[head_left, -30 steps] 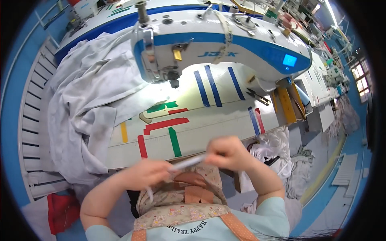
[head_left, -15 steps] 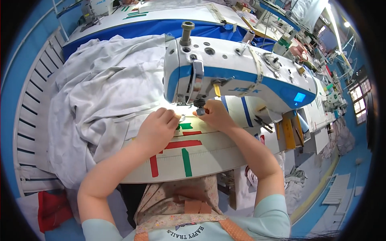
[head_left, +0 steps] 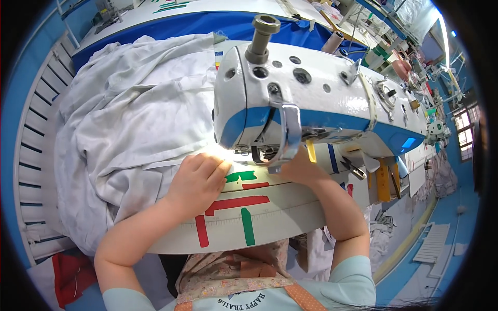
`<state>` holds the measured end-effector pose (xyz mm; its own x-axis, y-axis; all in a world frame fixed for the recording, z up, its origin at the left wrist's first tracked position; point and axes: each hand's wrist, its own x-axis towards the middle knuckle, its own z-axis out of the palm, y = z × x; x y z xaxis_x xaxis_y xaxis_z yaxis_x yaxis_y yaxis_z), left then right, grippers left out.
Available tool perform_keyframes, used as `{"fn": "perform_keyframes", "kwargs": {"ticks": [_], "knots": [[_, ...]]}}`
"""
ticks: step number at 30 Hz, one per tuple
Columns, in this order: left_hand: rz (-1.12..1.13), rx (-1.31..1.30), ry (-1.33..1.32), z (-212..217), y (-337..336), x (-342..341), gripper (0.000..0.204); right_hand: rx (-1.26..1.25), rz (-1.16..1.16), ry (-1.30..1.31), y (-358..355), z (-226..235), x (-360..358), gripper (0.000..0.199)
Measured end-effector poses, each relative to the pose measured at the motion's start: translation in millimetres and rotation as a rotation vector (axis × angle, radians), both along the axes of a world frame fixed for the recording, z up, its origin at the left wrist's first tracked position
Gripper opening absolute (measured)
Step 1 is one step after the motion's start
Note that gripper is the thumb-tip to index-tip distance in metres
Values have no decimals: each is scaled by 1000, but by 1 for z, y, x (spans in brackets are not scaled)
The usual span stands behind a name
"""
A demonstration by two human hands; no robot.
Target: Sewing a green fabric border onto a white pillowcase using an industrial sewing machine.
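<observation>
A white and blue sewing machine [head_left: 321, 88] stands in front of me, its lamp lighting the needle area, which is partly hidden by the head. My left hand [head_left: 199, 179] is closed, fingertips pressed together on the edge of the white fabric [head_left: 129, 119] just left of the presser foot. The fabric spreads in loose folds to the left and back. My right hand [head_left: 303, 168] is on the right side of the needle area, below the machine head; its fingers are hidden behind the metal lever [head_left: 290, 129].
Red tape [head_left: 236, 203] and green tape [head_left: 248, 226] mark the machine table [head_left: 181, 238] near me. Small scissors [head_left: 353, 168] lie at right beside a yellow holder [head_left: 383, 181]. A white slatted rail [head_left: 31, 150] bounds the left. Behind is a table with blue cloth [head_left: 181, 23].
The view has moved closer to the machine, so its head looks larger and hides more. My right hand's fingers, visible before beside the needle, are now covered. My left hand stays at the fabric edge.
</observation>
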<state>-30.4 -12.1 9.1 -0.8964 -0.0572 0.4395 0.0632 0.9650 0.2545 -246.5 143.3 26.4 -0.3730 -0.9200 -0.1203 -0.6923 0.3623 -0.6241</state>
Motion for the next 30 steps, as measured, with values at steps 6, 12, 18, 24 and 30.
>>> {"fn": "perform_keyframes", "kwargs": {"ticks": [6, 12, 18, 24, 30], "knots": [[0, -28, 25, 0, 1, 1, 35, -100, -132, -98, 4, -27, -17, 26], [-80, -22, 13, 2, -12, -4, 33, -248, -185, 256, 2, -32, -27, 17], [-297, 41, -46, 9, -43, -11, 30, 24, -115, 317, 16, 4, 18, 21], [-365, 56, -129, 12, -63, -17, 29, -10, 108, 272, 7, -26, 32, 22], [-251, -77, -91, 21, -49, -16, 23, 337, 144, 296, 5, -24, 23, 29]]}}
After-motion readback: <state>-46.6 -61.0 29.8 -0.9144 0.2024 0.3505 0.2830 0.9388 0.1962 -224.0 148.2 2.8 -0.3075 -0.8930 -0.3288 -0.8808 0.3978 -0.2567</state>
